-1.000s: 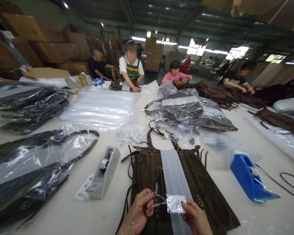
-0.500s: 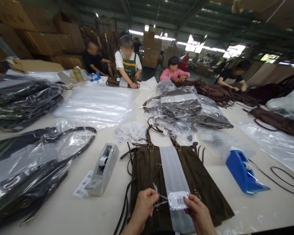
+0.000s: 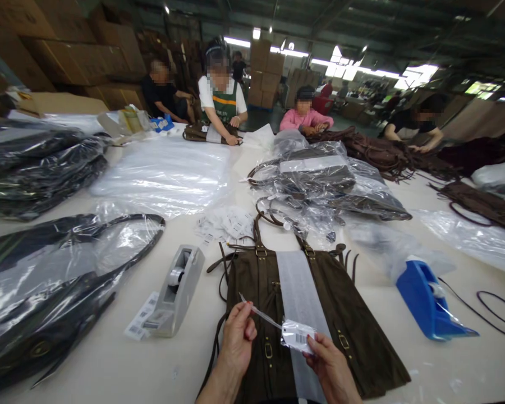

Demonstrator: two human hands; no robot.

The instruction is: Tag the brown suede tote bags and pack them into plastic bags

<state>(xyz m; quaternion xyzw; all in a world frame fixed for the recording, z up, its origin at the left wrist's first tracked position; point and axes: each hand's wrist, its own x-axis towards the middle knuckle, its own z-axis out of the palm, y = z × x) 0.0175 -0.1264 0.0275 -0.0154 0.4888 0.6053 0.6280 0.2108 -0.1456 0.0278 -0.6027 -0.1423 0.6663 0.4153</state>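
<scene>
The left hand (image 3: 238, 338) pinches a thin clear string (image 3: 264, 316) between thumb and forefinger, its other fingers curled in. The right hand (image 3: 330, 363) grips a small white barcoded tag (image 3: 295, 335) in a plastic sleeve by its right end, thumb on top. The tag is held above the lower middle of a dark brown bag (image 3: 340, 311), in front of the pale strip (image 3: 298, 280) that runs down it. The tag's long axis lies crosswise, dipping slightly to the right; its strung end points left, and the string slants from there up and left to the left fingertips. The bag lies flat on the white table (image 3: 151, 370), handles (image 3: 257, 234) pointing away from the wearer, the strip running near to far and leaning left at the far end. A grey tape dispenser (image 3: 177, 294) stands left of the bag, a blue tape dispenser (image 3: 423, 303) to its right.
</scene>
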